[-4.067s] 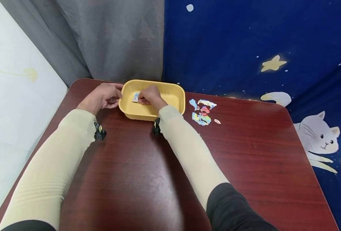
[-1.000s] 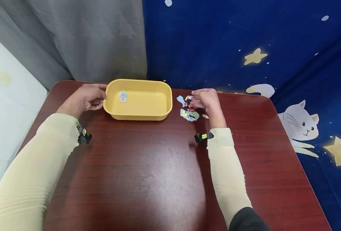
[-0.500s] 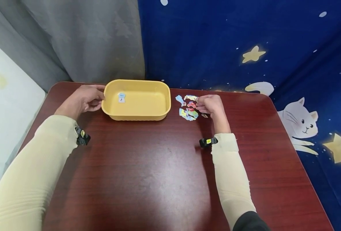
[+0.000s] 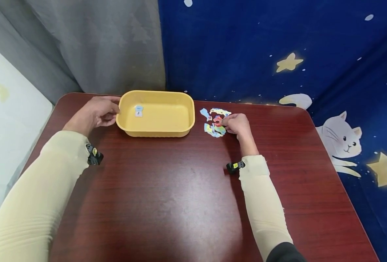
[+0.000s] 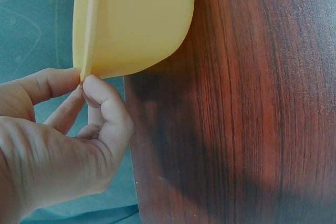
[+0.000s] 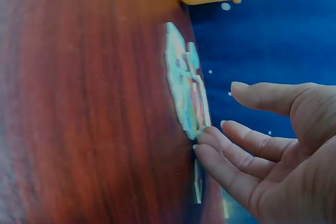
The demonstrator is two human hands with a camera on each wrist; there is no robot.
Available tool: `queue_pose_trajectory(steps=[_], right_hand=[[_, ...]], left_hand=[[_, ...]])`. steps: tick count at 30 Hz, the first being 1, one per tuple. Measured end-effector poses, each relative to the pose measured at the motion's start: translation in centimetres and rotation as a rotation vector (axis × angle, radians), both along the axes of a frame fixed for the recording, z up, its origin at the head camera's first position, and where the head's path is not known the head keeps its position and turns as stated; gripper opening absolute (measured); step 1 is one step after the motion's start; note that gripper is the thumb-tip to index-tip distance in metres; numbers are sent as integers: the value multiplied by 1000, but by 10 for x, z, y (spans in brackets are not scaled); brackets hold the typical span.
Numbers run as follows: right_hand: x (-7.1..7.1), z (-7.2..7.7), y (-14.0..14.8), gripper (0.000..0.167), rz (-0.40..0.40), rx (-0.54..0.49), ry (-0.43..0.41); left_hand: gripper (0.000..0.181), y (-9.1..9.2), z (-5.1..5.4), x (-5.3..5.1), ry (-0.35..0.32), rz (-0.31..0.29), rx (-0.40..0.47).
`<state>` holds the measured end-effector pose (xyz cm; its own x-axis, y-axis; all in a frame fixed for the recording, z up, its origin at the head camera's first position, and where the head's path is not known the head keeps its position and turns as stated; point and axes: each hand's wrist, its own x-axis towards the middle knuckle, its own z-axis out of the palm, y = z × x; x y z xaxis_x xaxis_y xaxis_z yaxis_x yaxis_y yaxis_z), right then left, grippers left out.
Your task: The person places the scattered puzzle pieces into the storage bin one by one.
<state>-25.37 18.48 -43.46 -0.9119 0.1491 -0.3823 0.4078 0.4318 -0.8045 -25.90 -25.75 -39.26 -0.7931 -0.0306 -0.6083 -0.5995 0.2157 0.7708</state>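
Observation:
In the head view my left hand [image 4: 98, 112] is at the left end of a yellow plastic tub [image 4: 155, 133]. The left wrist view shows its thumb and fingers pinching the tub's rim [image 5: 90, 30]. My right hand [image 4: 238, 124] is over the right edge of a cluster of colourful flat puzzle pieces [image 4: 210, 128]. From the right wrist view, the fingertips touch or nearly touch the near end of these puzzle pieces [image 6: 180, 90], while the thumb stands apart. A separate thin piece [image 6: 197, 184] lies beside the fingers; my hand hides it in the head view.
Inside the tub, toward its left end, lie small pale-blue and white pieces [image 4: 139, 111]. The dark red wooden table [image 4: 154, 189] has a back edge close behind the tub and the puzzle pieces. A grey curtain [image 4: 115, 47] and a blue printed curtain [image 4: 226, 51] hang behind.
Earlier my right hand was inside the tub at the small pieces. It has since moved right to the puzzle pieces and shifted slightly toward me over them. My left hand stays at the rim.

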Motion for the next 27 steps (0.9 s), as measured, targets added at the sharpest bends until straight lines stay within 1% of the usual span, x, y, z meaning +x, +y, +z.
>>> queue_pose_trajectory(steps=[4,8,11,20,27], right_hand=[[0,-4,-4,24,23,120,7],[-1,-7,-7,24,67,251,27],[-1,-7,-9,24,93,321,46],[-2,-14,-15,29,134,440,78],[-2,-14,-20,35,140,470,85]], left_hand=[[57,1,1,0,2,-3,-7],[58,1,1,1,4,-2,-12],[58,1,1,0,6,-2,-11],[58,0,0,0,2,6,-17],[58,0,1,1,10,-2,-27]])
